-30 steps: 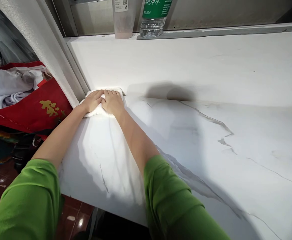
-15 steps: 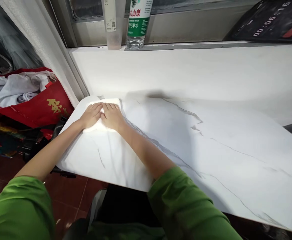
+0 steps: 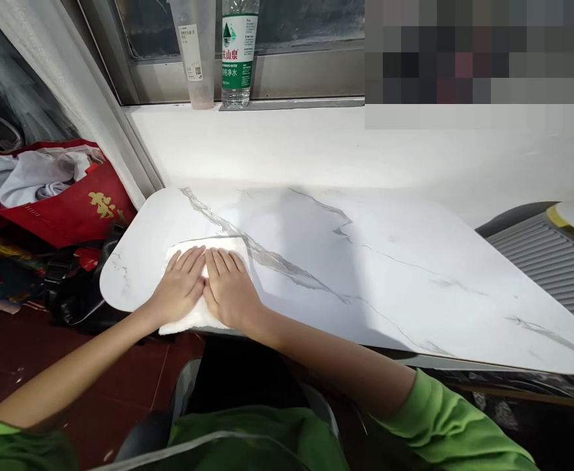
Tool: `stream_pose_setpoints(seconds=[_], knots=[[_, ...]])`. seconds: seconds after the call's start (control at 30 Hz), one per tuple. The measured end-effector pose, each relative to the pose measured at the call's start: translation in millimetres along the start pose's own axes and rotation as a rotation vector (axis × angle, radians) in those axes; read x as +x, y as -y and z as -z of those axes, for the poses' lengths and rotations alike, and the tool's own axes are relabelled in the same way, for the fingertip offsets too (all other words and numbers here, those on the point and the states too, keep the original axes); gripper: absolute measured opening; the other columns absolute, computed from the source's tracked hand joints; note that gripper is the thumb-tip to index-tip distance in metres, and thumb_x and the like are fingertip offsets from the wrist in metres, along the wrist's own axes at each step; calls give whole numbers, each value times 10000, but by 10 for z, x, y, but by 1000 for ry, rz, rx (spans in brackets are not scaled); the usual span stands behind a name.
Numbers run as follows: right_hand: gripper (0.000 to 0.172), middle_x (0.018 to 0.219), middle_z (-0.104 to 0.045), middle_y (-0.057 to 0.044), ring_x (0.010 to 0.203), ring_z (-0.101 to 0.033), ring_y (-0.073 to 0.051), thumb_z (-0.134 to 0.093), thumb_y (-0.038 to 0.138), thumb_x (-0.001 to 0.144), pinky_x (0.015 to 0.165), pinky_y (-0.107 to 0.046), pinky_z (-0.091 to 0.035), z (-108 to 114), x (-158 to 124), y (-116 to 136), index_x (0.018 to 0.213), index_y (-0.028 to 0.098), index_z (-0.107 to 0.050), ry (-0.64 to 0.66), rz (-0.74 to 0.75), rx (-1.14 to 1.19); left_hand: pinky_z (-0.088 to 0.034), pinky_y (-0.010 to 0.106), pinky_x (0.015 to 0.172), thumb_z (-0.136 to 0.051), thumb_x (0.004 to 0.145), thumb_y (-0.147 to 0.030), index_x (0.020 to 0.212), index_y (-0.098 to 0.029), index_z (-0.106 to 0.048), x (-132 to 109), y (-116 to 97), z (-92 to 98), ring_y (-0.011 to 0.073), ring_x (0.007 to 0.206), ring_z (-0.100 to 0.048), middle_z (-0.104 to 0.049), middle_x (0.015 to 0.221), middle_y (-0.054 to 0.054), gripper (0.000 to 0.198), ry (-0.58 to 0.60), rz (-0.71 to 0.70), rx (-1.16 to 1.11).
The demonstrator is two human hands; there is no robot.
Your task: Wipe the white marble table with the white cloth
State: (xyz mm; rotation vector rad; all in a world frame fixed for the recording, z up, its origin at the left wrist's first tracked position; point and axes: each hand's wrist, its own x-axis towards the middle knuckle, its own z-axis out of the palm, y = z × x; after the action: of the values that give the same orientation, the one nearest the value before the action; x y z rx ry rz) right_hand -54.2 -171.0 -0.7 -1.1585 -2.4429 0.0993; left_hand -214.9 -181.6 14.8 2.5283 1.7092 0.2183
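- Currently, you seem to be in the middle of a wiping step, judging by the thin white square of soft cloth [image 3: 188, 320] spread beneath your hands on the long white marble-patterned tabletop with rounded corners [image 3: 399, 294].
- Your bare left hand [image 3: 179, 282] lies open, palm down on the cloth, fingers stretched forward; it pins the fabric rather than gripping it.
- Your bare right hand [image 3: 233, 281] is flat and open in the same way, close beside the left, with the index fingers and thumbs nearly meeting.
- The cloth sits toward the left end of the tabletop, at the front edge nearest you; its lower left corner appears to hang slightly past that edge.
- You have little surface left on your side, so the next move probably calls for lifting or turning the cloth, or sliding it sideways or back, with even pressure from both palms so that it doesn't bunch or slip off.
- To your right, a broad grey-veined stretch lies bare; whether it needs a pass, you can't tell from here.
- Well clear of your hands, the clear plastic bottle with a green-and-white label [image 3: 238, 55] and the tall translucent plastic cup [image 3: 203, 91] stand on the window ledge.
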Motion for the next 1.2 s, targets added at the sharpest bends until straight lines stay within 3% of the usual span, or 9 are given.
stream_pose_setpoints(seconds=[0.17,0.53,0.8,1.03,1.2], knots=[[609,1478,-485,-252,1359,-439,-371,-390,234,914,1175,-508,-291,-8,118,-118,1439,-69,-445,-4,-20,-28,-191,491,1235,-250,955,-260,1484,-96,-382,213,43,-20,257,1476,-317,-395,1568,153,569,6,-22,0],[561,1382,-574,-237,1253,-497,-326,-382,143,891,1097,-436,-315,-169,992,-888,1406,-59,-476,-48,-102,-3,-239,451,1205,-287,927,-241,1439,-76,-426,1442,486,-114,264,1440,-358,-423,1542,155,555,-37,-57,6],[549,1442,-541,-189,1310,-466,-291,-383,146,911,1137,-390,-253,-218,1503,-1312,1432,-8,-461,-20,-169,12,-266,421,1190,-296,915,-225,1413,-103,-465,2115,740,-134,247,1418,-387,-461,1519,137,541,-73,-79,-18],[514,1441,-541,-175,1322,-455,-287,-393,168,922,1133,-393,-257,-282,1801,-1665,1412,36,-481,-27,-175,13,-267,408,1193,-299,920,-228,1397,-132,-482,2572,884,-186,239,1406,-407,-488,1502,119,520,-94,-93,-37],[496,1435,-553,-151,1328,-454,-285,-396,180,929,1142,-394,-250,-299,1902,-1784,1398,49,-490,-19,-200,31,-293,381,1177,-307,922,-227,1362,-117,-510,2705,913,-171,244,1378,-438,-532,1454,130,497,-103,-105,-47]])
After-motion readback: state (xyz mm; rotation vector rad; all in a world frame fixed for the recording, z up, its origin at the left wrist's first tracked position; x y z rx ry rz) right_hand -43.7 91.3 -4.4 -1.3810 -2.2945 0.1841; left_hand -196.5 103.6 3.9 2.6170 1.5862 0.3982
